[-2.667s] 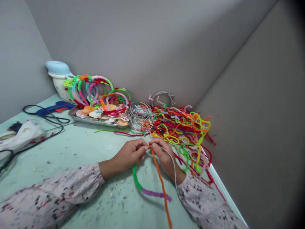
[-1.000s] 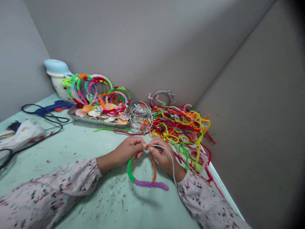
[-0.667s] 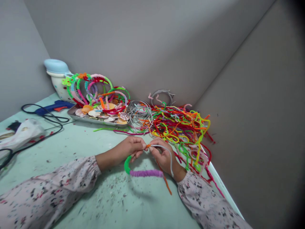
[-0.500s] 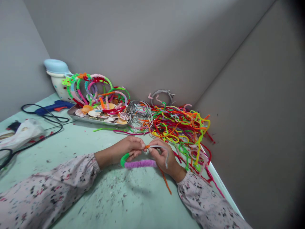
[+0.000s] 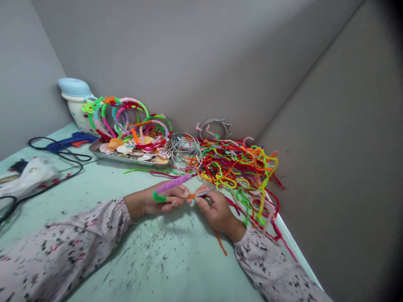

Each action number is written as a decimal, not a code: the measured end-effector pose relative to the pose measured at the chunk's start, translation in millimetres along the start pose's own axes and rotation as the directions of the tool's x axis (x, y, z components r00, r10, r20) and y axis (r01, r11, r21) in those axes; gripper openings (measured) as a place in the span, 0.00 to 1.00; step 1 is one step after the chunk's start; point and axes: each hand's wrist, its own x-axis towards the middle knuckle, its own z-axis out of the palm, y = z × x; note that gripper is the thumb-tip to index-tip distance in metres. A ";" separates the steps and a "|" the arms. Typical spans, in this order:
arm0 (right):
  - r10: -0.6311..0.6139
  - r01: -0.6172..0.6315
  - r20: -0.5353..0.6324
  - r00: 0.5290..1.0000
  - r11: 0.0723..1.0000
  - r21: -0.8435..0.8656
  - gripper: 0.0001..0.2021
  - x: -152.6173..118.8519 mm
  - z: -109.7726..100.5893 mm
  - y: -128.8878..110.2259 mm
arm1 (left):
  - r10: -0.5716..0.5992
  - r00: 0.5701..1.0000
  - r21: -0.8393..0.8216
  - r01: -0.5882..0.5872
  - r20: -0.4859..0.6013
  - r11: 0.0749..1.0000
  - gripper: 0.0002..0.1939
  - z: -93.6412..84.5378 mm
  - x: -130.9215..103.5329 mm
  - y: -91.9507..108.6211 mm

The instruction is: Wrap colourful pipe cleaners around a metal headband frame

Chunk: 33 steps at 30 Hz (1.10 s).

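Note:
Between my hands is a bent grey wire [image 5: 204,192], part of it wrapped in purple pipe cleaner [image 5: 174,183] and green pipe cleaner [image 5: 159,196]. My left hand [image 5: 168,199] pinches it beside a short orange wrapping [image 5: 192,196]. The purple and green stretch stands up over the left hand's fingers. Close by on the right, my right hand [image 5: 215,208] is closed with thumb and fingertips at the orange wrapping. A loose orange pipe cleaner tail [image 5: 221,243] hangs below the right palm; its middle is hidden by that hand.
A metal tray [image 5: 126,158] holds shells and wrapped rings. Wire coils [image 5: 185,153] and a heap of pipe cleaners [image 5: 239,165] lie behind my right hand. At left are a blue glue gun [image 5: 71,140], black cord [image 5: 82,156], plastic bag [image 5: 39,174] and lidded container [image 5: 77,105].
The purple and green part of the wire has swung from below my hands to above the left hand. My hands stay close together, both still pinching near the orange wrapping.

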 end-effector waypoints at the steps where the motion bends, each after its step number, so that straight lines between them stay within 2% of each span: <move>1: -0.006 0.006 0.000 1.000 1.000 0.001 0.04 0.1 0.0 -0.5 | -0.005 1.000 -0.002 0.005 0.013 1.000 0.05 -0.6 -0.1 0.1; 9: -0.059 0.059 0.017 0.998 0.998 0.008 0.05 -0.8 0.9 -5.9 | -0.044 0.998 0.051 0.042 0.044 0.998 0.07 0.6 -2.6 4.3; 12: -0.055 0.056 0.004 0.998 0.998 -0.012 0.04 -1.2 1.1 -4.6 | -0.042 0.999 0.023 0.042 0.034 0.999 0.07 2.7 -3.2 4.1; 15: -0.053 0.050 -0.058 0.997 0.997 -0.054 0.03 -0.3 0.8 -3.9 | -0.010 1.000 -0.048 0.009 -0.006 0.999 0.06 6.5 -3.1 3.6; 18: -0.066 0.048 -0.180 0.982 0.994 -0.102 0.02 1.7 -0.5 -5.2 | 0.065 0.993 -0.101 -0.074 -0.094 0.992 0.06 11.7 -2.2 5.4; 22: -0.138 0.063 -0.377 0.916 0.977 -0.206 0.06 3.6 -3.1 -7.0 | 0.195 0.945 -0.109 -0.230 -0.264 0.967 0.07 16.1 0.5 11.0; 25: -0.224 0.097 -0.436 0.872 0.951 -0.294 0.07 2.7 -3.7 -7.3 | 0.312 0.880 -0.085 -0.363 -0.359 0.928 0.07 14.4 3.4 12.4; 28: -0.258 0.135 -0.385 0.886 0.939 -0.317 0.07 0.9 -2.7 -7.9 | 0.410 0.829 0.011 -0.439 -0.381 0.898 0.09 13.2 5.4 10.0; 33: -0.168 0.098 -0.289 0.942 0.965 -0.242 0.04 1.0 -1.2 -9.4 | 0.493 0.802 0.279 -0.415 -0.338 0.866 0.10 25.4 3.0 3.0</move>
